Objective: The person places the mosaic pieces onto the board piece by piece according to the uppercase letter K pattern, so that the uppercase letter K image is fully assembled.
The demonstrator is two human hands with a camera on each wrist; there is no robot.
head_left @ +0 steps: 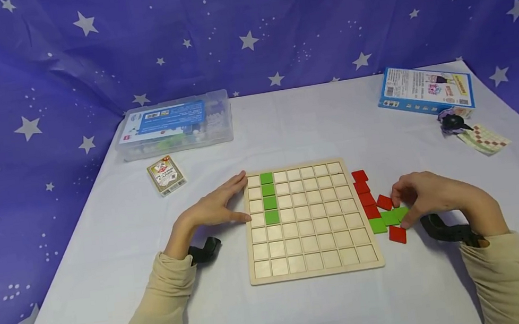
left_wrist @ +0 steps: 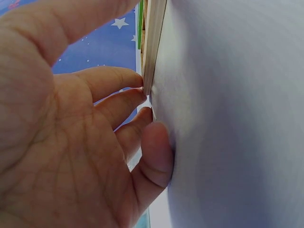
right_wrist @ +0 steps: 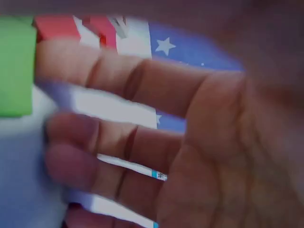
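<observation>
A wooden grid board [head_left: 314, 262] lies in the middle of the white table. Several green tiles [head_left: 269, 198] fill the top of its second column. My left hand [head_left: 216, 207] lies flat with straight fingers against the board's left edge; in the left wrist view its fingertips [left_wrist: 137, 95] touch the board's edge [left_wrist: 153, 42]. To the right of the board lies a cluster of red tiles [head_left: 362, 187] and green tiles [head_left: 378, 225]. My right hand [head_left: 419, 197] arches over them, fingers and thumb curled down on a green tile [head_left: 391, 217], seen blurred in the right wrist view [right_wrist: 16, 66].
A clear plastic box [head_left: 173, 124] and a pack of playing cards [head_left: 166, 175] sit at the back left. At the back right are a blue box [head_left: 426, 88], a small dark object [head_left: 452, 123] and a checkered sheet [head_left: 484, 138]. A starry blue cloth hangs behind.
</observation>
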